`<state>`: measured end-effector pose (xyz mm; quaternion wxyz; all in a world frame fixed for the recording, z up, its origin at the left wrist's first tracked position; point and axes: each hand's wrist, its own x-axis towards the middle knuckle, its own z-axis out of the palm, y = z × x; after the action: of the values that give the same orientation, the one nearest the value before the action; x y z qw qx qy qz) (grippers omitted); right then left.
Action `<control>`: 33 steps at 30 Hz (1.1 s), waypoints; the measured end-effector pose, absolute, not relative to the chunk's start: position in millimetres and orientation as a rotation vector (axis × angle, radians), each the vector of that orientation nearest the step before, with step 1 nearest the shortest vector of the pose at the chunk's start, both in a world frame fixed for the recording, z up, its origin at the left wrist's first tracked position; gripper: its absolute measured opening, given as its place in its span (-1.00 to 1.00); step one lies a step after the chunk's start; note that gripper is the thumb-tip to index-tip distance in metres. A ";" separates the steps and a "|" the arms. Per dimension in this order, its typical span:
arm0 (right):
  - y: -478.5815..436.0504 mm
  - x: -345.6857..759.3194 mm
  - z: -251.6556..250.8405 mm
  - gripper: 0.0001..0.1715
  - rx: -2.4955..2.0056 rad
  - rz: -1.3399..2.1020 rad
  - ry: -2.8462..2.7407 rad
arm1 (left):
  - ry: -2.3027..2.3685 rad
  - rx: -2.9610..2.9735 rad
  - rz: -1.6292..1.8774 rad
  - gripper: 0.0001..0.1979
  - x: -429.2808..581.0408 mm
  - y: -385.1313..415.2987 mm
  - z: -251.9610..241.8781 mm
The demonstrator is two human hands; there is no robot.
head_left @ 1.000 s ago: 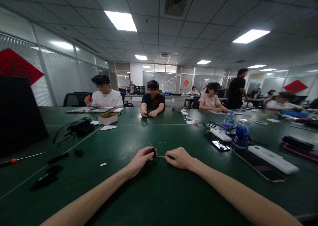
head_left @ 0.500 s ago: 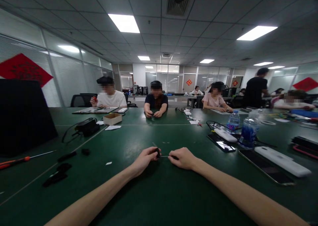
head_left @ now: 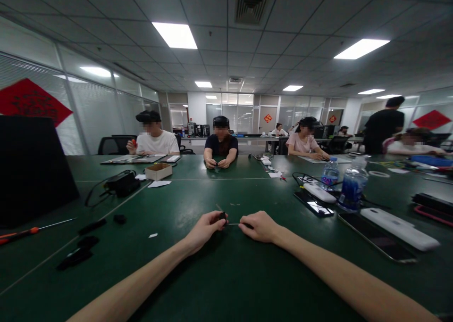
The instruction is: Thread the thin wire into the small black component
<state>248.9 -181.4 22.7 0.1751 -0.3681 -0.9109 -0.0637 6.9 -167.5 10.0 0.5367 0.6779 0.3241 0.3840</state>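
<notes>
A: Start at the fingertips: what do they have?

B: The left hand (head_left: 205, 228), mid-frame, pinches a small black part (head_left: 222, 217) between thumb and fingers. The right hand (head_left: 261, 226), just to its right, is curled around the dark handle of a thin-shafted tool (head_left: 232, 224), perhaps a screwdriver.

A: Why do they face each other?

B: The shaft spans the gap and points at the part, so I'd judge that the left steadies while the right guides. Whether the tip touches, I can't tell; the fingers hide it. Both hands are low over the green table (head_left: 226, 284), probably for steadiness.

A: And farther out?

B: A white scrap (head_left: 153, 235) lies left of the left hand. Past it, in the lower left, black pieces (head_left: 76, 257) sit loosely grouped, presumably to stay within reach. An orange-and-black screwdriver (head_left: 33, 230) lies near them at the left edge, shaft pointing inward.

A: The right side?

B: A dark smartphone (head_left: 377, 237) and a white device (head_left: 399, 228) lie side by side, with upright bottles (head_left: 353, 185) behind; likely put there to be beyond the working arm.
</notes>
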 end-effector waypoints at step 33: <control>-182.5 249.3 22.7 -0.67 -1.009 -0.243 -2.591 | 0.833 1.707 0.919 -0.62 9.2 -165.1 6.9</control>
<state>249.3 -182.5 22.7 0.1742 -0.3559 -0.9141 -0.0858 9.2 -165.1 6.9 0.4933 0.7037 0.3433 0.3789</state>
